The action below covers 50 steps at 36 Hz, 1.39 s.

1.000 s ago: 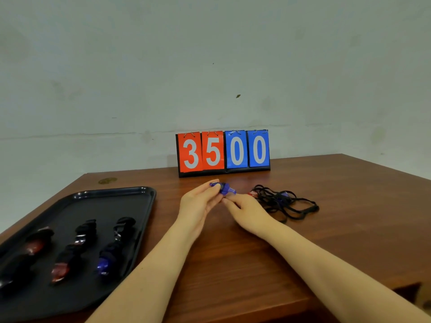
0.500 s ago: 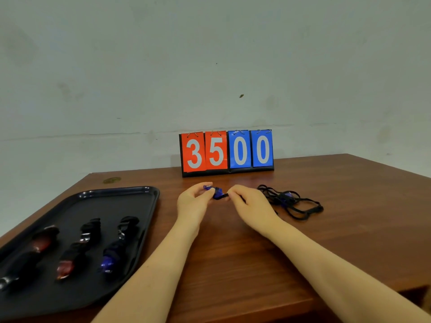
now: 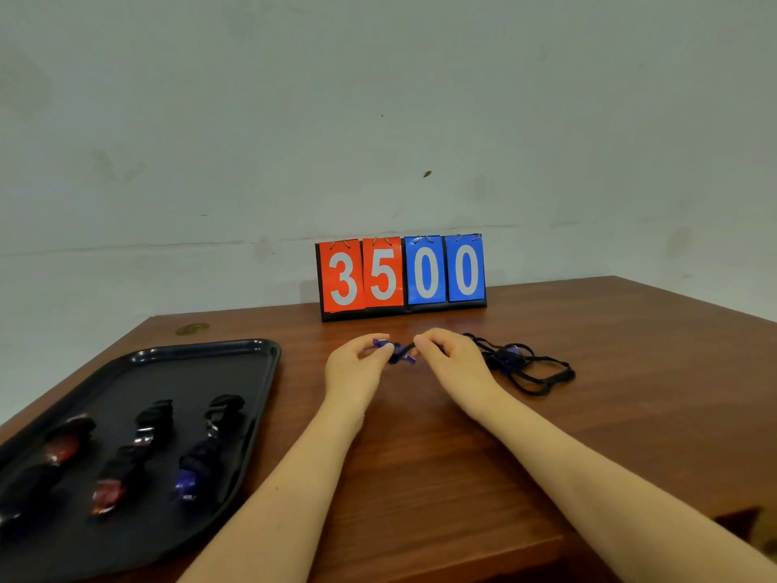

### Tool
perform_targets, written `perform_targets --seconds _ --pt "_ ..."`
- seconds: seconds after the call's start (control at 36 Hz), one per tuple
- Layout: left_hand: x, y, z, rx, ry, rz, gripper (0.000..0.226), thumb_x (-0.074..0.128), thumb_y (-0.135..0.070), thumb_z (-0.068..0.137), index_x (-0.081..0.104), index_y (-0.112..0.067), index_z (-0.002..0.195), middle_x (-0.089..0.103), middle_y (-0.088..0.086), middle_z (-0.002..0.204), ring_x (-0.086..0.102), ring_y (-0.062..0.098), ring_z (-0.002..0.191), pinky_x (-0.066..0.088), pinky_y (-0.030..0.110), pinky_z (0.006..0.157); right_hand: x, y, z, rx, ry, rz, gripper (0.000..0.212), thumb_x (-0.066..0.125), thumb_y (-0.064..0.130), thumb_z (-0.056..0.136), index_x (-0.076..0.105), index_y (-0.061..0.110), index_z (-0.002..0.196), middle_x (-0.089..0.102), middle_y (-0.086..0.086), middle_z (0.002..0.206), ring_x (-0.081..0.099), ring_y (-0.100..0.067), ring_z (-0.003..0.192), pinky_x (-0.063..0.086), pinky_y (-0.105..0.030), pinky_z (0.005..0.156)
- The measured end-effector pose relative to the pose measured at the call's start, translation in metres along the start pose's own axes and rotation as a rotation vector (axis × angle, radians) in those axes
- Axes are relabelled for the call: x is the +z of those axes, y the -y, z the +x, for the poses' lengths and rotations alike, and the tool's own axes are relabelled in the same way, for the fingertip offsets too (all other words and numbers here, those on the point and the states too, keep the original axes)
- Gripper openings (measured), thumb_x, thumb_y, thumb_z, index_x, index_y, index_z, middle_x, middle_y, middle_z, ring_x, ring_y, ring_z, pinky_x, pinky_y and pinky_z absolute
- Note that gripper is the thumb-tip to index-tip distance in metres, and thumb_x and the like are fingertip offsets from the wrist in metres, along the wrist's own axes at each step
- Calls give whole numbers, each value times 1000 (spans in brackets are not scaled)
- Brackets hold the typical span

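1 head view, forward-down, near the table [image 3: 630,372]

Left hand [image 3: 355,368], right hand [image 3: 456,363] on whistle [image 3: 397,354]

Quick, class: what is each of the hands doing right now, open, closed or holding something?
Left hand: pinches the blue whistle.
Right hand: pinches the black cord at the whistle.

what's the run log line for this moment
left hand: pinches blue piece | right hand: pinches its black cord | cord pile: beside right hand
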State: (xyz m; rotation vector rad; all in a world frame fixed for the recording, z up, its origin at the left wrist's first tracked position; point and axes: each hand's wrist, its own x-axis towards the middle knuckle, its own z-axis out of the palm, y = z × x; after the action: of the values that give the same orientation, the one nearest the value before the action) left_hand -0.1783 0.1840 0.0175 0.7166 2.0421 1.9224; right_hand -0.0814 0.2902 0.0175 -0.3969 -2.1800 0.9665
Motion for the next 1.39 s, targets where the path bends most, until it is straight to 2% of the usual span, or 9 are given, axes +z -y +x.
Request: perform_targets --seconds 0.28,0.39,0.47,0.61,0.86,1.06,1.17,1.28,1.39 --pt "-3 -4 -7 30 148 94 21 64 -14 90 69 -23 109 68 -3 103 64 10 96 54 27 89 -1 -1 -1 13 -22 -6 17 52 27 97 65 22 86 64 6 79 58 -4 78 44 -14 72" --pt "-6 -10 -11 -26 284 -157 21 62 -8 91 69 -18 109 69 2 105 68 13 95 56 21 77 -6 1 5 134 -101 141 21 57 30 95 68 14 88 63 2 71 56 -9 65 44 -19 60" --pt "-7 -16 -15 -64 354 -346 20 60 -4 91 70 -14 104 70 7 106 70 16 96 57 24 78 -11 2 6 331 -21 418 26 57 30 95 67 6 95 48 3 56 36 -7 45 30 -18 42" --pt "-4 -20 -19 -130 419 -591 20 55 1 93 64 -4 110 71 13 110 70 22 102 58 28 82 -10 0 5 382 67 586 25 52 26 98 65 4 101 42 2 58 29 -8 45 24 -19 40" --pt "-6 -19 -14 -161 129 -681 22 63 -1 87 67 -11 107 72 9 102 71 18 92 57 27 78 2 -3 -4 -53 103 -90 28 45 29 101 66 21 84 55 13 63 53 8 63 39 -13 66" --pt "-3 -11 -8 -38 -1 -406 24 66 -8 88 68 -19 110 70 -5 95 68 8 89 55 21 74 10 -7 -6 -219 293 -347 26 45 25 101 64 21 118 67 6 111 59 -7 100 46 -23 89" --pt "-3 -5 -5 80 -36 -115 25 66 -18 90 69 -24 114 70 -5 112 63 9 104 50 28 93 9 -4 -8 -220 336 -373 26 43 26 101 62 19 117 67 3 107 60 -9 94 47 -25 85" --pt "-6 -3 -2 208 -34 223 28 61 -19 93 66 -22 120 64 -5 120 53 5 106 40 22 90 6 0 -8 -209 329 -325 22 40 26 102 61 24 107 58 15 85 53 2 78 38 -12 68" --pt "-9 -1 0 253 -7 395 28 58 -19 94 65 -20 121 64 -2 123 55 9 110 40 21 90 2 0 -7 -189 204 -257 22 40 27 102 60 26 91 60 9 80 54 -2 76 39 -16 67"
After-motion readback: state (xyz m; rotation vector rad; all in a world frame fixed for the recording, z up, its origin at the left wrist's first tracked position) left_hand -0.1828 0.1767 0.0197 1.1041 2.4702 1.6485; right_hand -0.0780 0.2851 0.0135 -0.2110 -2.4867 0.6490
